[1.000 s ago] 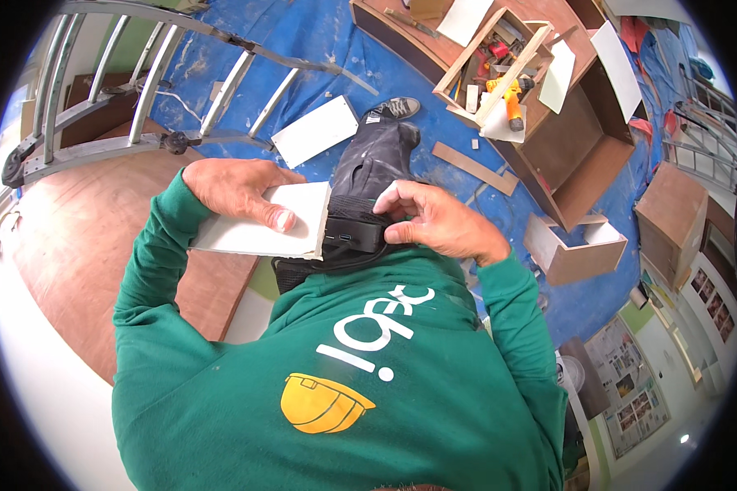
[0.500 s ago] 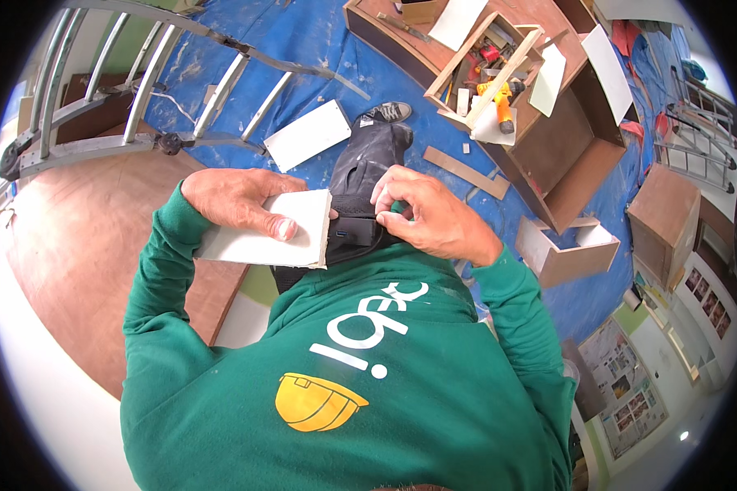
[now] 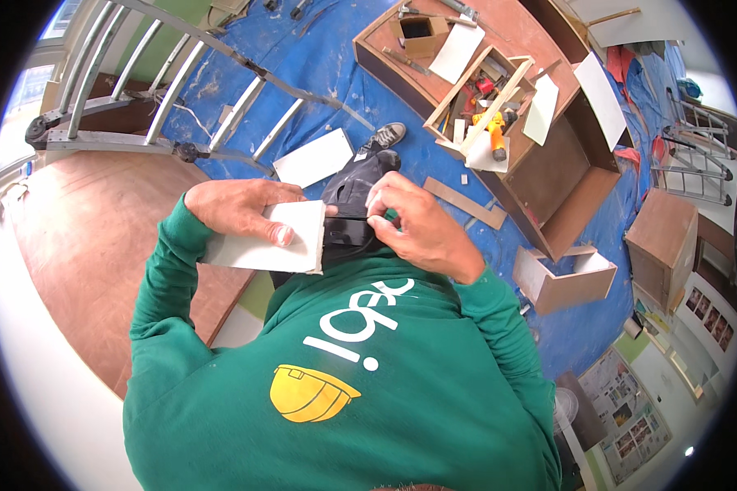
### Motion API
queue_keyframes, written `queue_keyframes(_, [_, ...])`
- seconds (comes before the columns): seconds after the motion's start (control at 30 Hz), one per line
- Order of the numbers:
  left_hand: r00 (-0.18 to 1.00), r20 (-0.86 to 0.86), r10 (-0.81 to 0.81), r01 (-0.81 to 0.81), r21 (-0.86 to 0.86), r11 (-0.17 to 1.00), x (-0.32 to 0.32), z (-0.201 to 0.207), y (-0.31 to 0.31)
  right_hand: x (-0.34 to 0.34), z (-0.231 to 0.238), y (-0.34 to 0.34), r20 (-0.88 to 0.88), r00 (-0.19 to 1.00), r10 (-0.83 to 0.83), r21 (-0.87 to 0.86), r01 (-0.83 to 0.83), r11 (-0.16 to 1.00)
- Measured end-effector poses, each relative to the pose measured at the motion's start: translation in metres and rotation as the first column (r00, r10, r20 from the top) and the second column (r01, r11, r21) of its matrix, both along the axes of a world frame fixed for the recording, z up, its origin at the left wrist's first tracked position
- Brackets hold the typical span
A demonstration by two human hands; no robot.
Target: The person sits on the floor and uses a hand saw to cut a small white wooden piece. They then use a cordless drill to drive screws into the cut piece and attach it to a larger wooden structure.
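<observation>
While the left hand [image 3: 241,211] grips a white panel piece [image 3: 270,239] at chest height, the right hand [image 3: 422,225] has shifted closer, fingers pinching a thin dark pencil-like tool [image 3: 345,218] toward the panel's edge; marking seems underway.

The ladder [image 3: 180,106] lies left of the open cabinet [image 3: 540,139], with a flat board [image 3: 313,157] between them on the tarp [image 3: 319,57].

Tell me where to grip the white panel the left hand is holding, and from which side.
Grip the white panel across its flat faces at the left end, coming from the left as the left hand does. It is thin and flat, and the right hand works at its right edge.
</observation>
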State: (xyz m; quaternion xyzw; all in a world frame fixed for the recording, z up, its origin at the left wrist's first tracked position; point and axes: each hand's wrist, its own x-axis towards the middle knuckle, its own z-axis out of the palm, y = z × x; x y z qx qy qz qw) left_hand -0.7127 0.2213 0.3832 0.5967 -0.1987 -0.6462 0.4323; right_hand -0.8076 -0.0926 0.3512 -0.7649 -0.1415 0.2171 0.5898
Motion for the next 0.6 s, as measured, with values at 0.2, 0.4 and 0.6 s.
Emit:
queue_keyframes(0.2, [0.997,-0.073,0.029,-0.026,0.042,0.999,0.001,0.014,0.019,0.023,-0.018,0.036,0.218,0.971,0.101,0.049,-0.114,0.992])
queue_keyframes(0.4, [0.986,-0.129,0.104,-0.107,-0.016,0.994,0.006,-0.009,0.048,0.057,-0.012,0.049,0.242,0.939,0.246,-0.001,-0.254,0.967])
queue_keyframes(0.6, [0.951,-0.215,0.224,-0.212,0.080,0.974,0.003,-0.049,0.090,0.100,-0.004,0.067,0.166,0.853,0.495,-0.169,-0.470,0.866])
